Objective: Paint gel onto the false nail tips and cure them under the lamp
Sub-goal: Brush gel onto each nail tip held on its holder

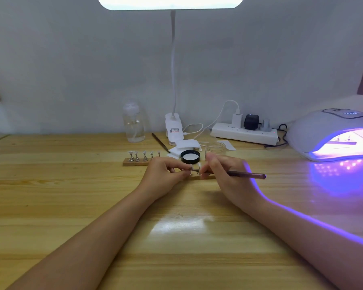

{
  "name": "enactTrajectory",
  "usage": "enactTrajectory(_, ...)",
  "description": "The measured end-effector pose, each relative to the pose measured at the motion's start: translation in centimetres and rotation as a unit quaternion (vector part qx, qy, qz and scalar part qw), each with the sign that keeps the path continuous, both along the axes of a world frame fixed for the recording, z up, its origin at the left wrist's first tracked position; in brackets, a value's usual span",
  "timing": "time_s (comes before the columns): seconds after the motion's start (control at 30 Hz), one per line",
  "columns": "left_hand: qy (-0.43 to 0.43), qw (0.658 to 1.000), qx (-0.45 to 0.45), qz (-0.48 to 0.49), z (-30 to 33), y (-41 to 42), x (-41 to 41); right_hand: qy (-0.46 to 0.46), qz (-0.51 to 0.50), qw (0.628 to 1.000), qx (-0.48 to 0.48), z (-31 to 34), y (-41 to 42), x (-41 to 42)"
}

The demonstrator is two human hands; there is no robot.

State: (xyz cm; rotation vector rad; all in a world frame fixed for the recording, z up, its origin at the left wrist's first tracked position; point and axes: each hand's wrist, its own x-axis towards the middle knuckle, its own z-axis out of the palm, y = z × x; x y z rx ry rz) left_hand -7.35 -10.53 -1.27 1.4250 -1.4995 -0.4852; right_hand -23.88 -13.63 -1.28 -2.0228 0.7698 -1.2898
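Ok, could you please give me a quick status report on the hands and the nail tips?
Left hand pinches small tip stand. Right hand grips brush at it. Curing lamp lit. Nothing in the way.

We find no text we can truly read. The curing lamp (331, 132) at three o'clock shows blurred display digits. The desk lamp base (173, 126) at twelve o'clock bears an illegible label.
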Motion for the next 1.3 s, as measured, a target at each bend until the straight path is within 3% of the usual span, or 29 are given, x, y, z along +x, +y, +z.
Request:
enactTrajectory(0.13, 0.006, 1.000, 0.002, 0.002, 0.02, 0.01, -0.01, -0.029, -0.007, 0.999, 0.021, -0.14, 0.15, -0.05)
enactTrajectory(0.3, 0.000, 1.000, 0.005, 0.000, 0.06, -0.05, -0.11, 0.005, -0.021, 1.000, -0.014, 0.03, -0.05, -0.01)
enactTrajectory(0.43, 0.003, 1.000, 0.000, 0.005, 0.05, -0.06, -0.10, -0.049, -0.003, 0.998, 0.025, -0.12, 0.14, 0.02)
enactTrajectory(0.57, 0.012, 1.000, -0.003, 0.003, -0.05, -0.15, 0.00, -0.023, -0.012, 0.999, -0.028, 0.02, -0.02, -0.02)
enactTrajectory(0.8, 0.025, 1.000, -0.009, 0.000, -0.18, -0.14, 0.02, -0.077, 0.022, 0.996, 0.025, 0.09, 0.40, -0.01)
enactTrajectory(0.93, 0.037, 0.999, -0.015, 0.001, -0.05, -0.05, -0.07, -0.026, -0.016, 1.000, -0.003, 0.39, 0.33, 0.03)
enactTrajectory(1.13, 0.044, 0.999, -0.019, 0.001, -0.03, -0.02, -0.10, -0.069, 0.023, 0.997, 0.027, 0.25, 0.47, -0.07)
enactTrajectory(1.3, 0.039, 0.999, -0.019, -0.002, 0.00, 0.01, -0.05, -0.017, 0.006, 0.999, 0.028, 0.75, 0.45, 0.09)
